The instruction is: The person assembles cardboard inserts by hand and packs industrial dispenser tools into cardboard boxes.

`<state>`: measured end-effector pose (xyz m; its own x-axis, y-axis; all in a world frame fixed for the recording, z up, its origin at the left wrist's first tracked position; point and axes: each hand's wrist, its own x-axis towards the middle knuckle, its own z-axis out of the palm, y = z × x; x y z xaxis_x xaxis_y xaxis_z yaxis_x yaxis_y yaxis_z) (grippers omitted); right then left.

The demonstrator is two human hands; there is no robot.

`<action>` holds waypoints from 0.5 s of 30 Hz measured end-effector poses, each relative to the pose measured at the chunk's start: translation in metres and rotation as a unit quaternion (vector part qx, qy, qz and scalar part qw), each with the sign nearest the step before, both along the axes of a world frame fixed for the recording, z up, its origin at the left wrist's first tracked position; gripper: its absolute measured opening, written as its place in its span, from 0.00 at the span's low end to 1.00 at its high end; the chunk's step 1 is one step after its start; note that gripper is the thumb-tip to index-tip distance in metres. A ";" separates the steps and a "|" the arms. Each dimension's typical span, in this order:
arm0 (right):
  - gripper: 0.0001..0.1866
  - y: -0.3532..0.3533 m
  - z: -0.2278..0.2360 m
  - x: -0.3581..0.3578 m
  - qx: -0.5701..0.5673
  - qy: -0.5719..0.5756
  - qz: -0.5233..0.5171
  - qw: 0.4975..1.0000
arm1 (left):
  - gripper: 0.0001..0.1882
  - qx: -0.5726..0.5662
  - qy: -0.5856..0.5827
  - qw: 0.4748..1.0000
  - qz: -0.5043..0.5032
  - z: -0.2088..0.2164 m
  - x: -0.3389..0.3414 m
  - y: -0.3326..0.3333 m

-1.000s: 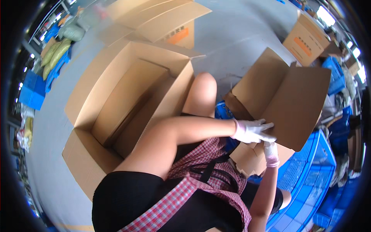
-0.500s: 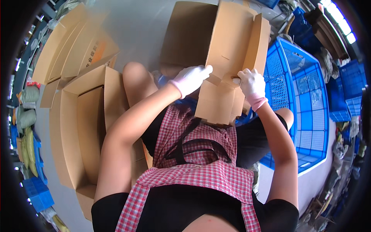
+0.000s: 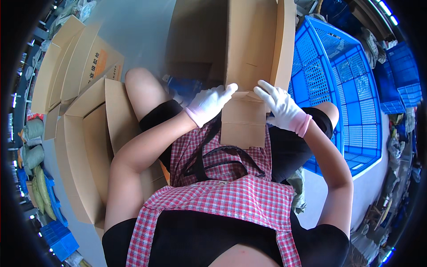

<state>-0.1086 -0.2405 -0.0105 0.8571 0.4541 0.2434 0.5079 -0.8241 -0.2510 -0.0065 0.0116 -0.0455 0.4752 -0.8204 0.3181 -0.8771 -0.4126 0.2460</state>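
An unfolded brown cardboard box point(image 3: 251, 49) stands between my knees, its inside showing and a creased end flap point(image 3: 243, 129) hanging toward my lap. At the left corner of that flap, my left hand point(image 3: 210, 104) in a white glove is closed on the box's edge, thumb on top. My right hand point(image 3: 284, 110), gloved the same way, is by the flap's right corner. Its fingers are stretched out and apart, with the fingertips at the cardboard edge. Whether they press on it I cannot tell.
Beside my left leg stands an open cardboard box point(image 3: 91, 151), with another opened carton point(image 3: 78, 66) beyond it. A large blue plastic mesh crate point(image 3: 356, 107) is at my right. Something blue point(image 3: 184, 85) lies by my left knee. Blue crates point(image 3: 402, 75) stack at far right.
The box has shifted slightly left, and its end flap lies flatter toward my lap. My right hand's curled fingers have straightened and spread. My left hand has moved slightly left and down with the box.
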 end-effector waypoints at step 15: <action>0.38 0.055 -0.001 -0.004 0.598 -0.035 -0.244 0.763 | 0.49 -0.006 0.023 1.000 0.013 0.039 -0.008 -0.019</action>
